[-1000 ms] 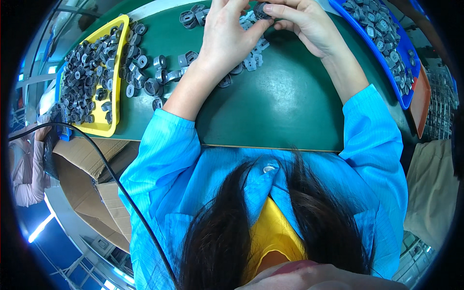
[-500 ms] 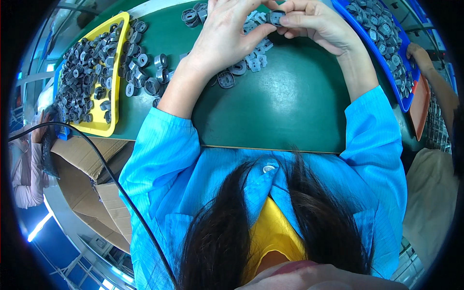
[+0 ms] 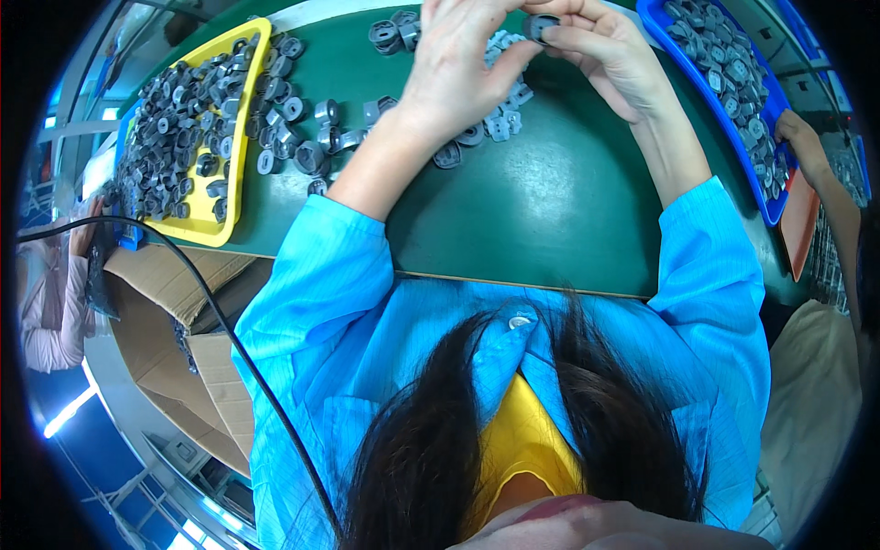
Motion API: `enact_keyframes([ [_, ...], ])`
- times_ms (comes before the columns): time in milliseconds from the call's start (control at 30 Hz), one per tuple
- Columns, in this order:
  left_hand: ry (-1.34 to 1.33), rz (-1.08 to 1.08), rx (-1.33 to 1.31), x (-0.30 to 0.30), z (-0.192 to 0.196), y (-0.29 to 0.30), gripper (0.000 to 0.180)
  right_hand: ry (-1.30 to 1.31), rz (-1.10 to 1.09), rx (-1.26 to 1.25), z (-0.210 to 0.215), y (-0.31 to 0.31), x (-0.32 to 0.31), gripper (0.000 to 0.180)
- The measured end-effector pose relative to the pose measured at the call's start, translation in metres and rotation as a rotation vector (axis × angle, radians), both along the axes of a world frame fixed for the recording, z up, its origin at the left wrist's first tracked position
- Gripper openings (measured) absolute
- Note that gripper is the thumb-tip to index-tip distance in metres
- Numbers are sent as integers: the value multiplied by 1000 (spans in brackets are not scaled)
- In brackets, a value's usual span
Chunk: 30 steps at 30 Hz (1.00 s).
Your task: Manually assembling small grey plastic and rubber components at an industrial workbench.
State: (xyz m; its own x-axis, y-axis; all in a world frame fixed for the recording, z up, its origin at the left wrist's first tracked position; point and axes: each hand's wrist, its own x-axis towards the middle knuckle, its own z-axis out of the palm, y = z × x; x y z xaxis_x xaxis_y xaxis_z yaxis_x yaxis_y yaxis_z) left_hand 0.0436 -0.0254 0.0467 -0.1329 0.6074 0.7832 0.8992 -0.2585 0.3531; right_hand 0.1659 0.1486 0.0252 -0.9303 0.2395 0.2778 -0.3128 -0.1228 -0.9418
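Note:
At the top of the view, my right hand [image 3: 610, 57] pinches a dark grey rounded plastic part [image 3: 541, 28] between thumb and fingers. My left hand [image 3: 463, 69] meets it from the other side, with its thumb just below the part and its fingers curled above; some fingertips are cut off by the upper edge. Beneath and between the hands lies a pile of light grey plastic pieces [image 3: 503, 121], partly hidden by my left hand. Several dark grey ring-like parts [image 3: 312, 158] are scattered on the green table [image 3: 550, 211] left of my left forearm.
A yellow tray [image 3: 234, 174] heaped with dark grey parts stands at left. On the right is a blue tray [image 3: 773, 197] of grey parts, beside an orange-red tray [image 3: 799, 225] and another person's hand [image 3: 797, 133]. An open cardboard box [image 3: 174, 367] and a black cable [image 3: 197, 307] are lower left.
The view has shifted slightly, so the table and trays appear a little further right. My hands remain together around the grey part, which has turned slightly.

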Motion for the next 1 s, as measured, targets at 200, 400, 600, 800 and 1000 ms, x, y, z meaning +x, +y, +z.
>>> enact_keyframes([
  [200,-25,-95,75,0,-13,10,53,-159,-189,261,15,7,12,26],
  [400,-156,303,-390,-28,21,-12,45,-401,-447,565,-2,174,113,28],
  [600,-49,345,-597,-105,-11,-48,50,-656,-1198,1065,30,203,161,49],
  [800,-138,427,-702,-120,-3,-45,52,-416,-1409,1240,34,185,148,56],
  [1000,-1007,-41,-459,-60,21,-15,36,-251,-686,680,44,76,61,16],
])
